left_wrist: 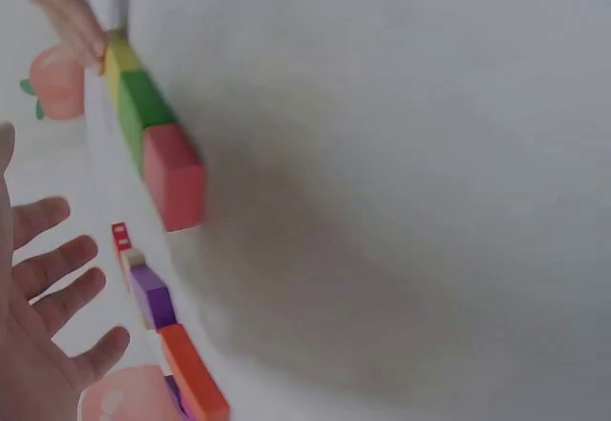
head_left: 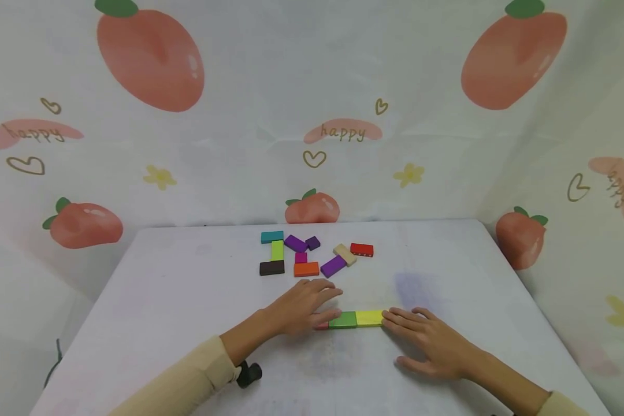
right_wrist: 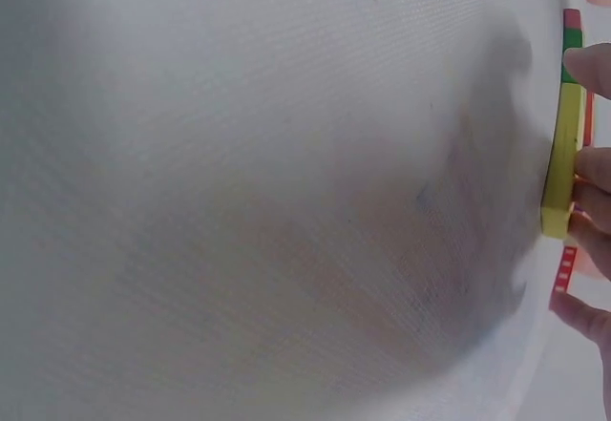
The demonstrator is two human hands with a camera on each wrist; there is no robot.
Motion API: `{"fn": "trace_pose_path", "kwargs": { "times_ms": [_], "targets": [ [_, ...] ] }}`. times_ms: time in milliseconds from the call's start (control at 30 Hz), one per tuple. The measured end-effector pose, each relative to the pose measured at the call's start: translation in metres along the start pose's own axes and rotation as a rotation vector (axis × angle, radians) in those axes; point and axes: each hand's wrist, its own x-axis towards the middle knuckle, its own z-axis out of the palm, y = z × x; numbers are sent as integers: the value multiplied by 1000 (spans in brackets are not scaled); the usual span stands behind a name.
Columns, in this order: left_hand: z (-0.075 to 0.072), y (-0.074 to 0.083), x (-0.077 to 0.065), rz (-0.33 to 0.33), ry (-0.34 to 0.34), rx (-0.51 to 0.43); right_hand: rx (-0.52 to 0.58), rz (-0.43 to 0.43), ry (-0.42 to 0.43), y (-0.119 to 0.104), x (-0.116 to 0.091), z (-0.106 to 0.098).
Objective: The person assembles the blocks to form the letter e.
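A red block (left_wrist: 177,178), a green block (head_left: 342,320) and a yellow block (head_left: 369,318) lie end to end in a straight row on the white table. My left hand (head_left: 301,307) hovers at the row's left end, partly covering the red block in the head view. Its fingers are spread, and nothing is in its grasp in the left wrist view. At the other end, my right hand (head_left: 433,346) has its fingers extended, with fingertips at the yellow block's right end. Its thumb points away from the row, lower down.
Behind the row lie several loose blocks, among them a teal block (head_left: 272,237), a dark block (head_left: 272,268), an orange block (head_left: 306,270), a purple block (head_left: 334,266), a beige block (head_left: 345,254) and a dotted red block (head_left: 361,249). A patterned cloth (head_left: 249,173) hangs beyond the table.
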Motion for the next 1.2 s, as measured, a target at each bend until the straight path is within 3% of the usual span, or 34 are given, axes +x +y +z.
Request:
{"fn": "trace_pose_path", "kwargs": {
  "times_ms": [300, 567, 700, 867, 1200],
  "targets": [
    [0, -4, 56, -100, 75, 66, -16, -13, 9, 0, 0, -3],
    [12, -4, 91, -261, 54, 58, -15, -7, 2, 1, -1, -1],
    [18, -2, 102, -312, 25, 60, -17, -14, 9, 1, -1, 1],
    [22, 0, 111, -353, 38, 66, -21, -21, 17, 1, -1, 1],
    [24, 5, 116, -405, -5, 107, -8, -16, 23, 1, -1, 2]
  ]
}}
